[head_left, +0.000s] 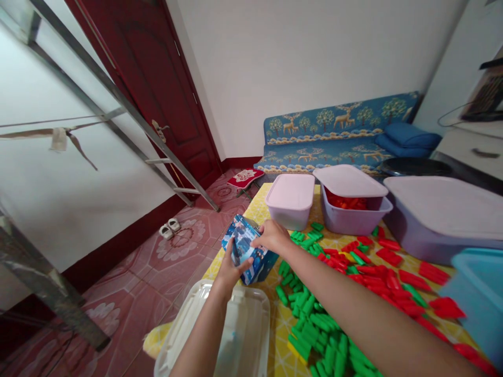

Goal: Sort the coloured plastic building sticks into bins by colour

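A blue printed box point(242, 234) with a picture on its side is tilted over the near left part of the table. My left hand point(230, 269) grips it from the near side, thumb and fingers pressed on the printed face. My right hand point(274, 236) is closed at the box's upper right edge, fingertips pinching there; a small metallic part by them is too small to make out. Beneath my right forearm lie many green plastic pieces point(302, 303), with red pieces point(379, 275) farther right. A lidded translucent bin point(245, 327) stands just below my left hand.
At the table's back are a closed lilac bin point(291, 209), an ajar lilac bin point(349, 220) holding red pieces, and a large lidded bin point(428, 230). A light-blue tub point(479, 293) stands at right. A metal ladder frame point(118, 94) rises at left; a sofa point(334, 131) stands behind.
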`<state>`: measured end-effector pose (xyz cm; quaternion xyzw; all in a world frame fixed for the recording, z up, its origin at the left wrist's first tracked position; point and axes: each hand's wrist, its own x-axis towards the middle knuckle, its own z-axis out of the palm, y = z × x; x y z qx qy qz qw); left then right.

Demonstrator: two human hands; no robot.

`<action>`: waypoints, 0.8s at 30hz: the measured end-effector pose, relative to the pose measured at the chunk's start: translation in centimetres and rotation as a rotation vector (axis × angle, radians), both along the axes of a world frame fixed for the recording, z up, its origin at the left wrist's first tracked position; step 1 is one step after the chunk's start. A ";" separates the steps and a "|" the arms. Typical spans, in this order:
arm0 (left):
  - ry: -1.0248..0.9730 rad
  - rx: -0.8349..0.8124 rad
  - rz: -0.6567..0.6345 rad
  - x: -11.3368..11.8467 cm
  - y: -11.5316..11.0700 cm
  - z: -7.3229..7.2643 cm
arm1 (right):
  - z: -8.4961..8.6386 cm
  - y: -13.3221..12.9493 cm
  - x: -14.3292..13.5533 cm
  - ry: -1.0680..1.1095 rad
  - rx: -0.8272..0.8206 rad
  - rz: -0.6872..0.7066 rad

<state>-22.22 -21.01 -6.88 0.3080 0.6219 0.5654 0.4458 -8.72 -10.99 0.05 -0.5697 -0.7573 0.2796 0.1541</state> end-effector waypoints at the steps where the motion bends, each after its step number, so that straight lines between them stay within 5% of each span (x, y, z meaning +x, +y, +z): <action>1: -0.039 -0.019 0.001 0.2 -0.1 0.4 | 0.2 -0.5 -0.1 0.006 0.030 -0.001; 10: 0.099 -0.075 0.079 0.6 1.3 4.4 | -0.4 -5.8 -1.9 0.042 0.438 0.174; 14: 0.114 -0.095 0.044 -0.6 1.9 4.7 | -0.8 -5.5 -1.2 0.186 0.318 0.311; 19: 0.130 -0.147 -0.036 -2.2 1.9 4.4 | -2.5 -4.6 0.6 0.274 0.368 0.425; 24: 0.184 -0.169 -0.118 -2.3 1.9 5.6 | -3.8 -4.6 0.8 0.326 0.294 0.416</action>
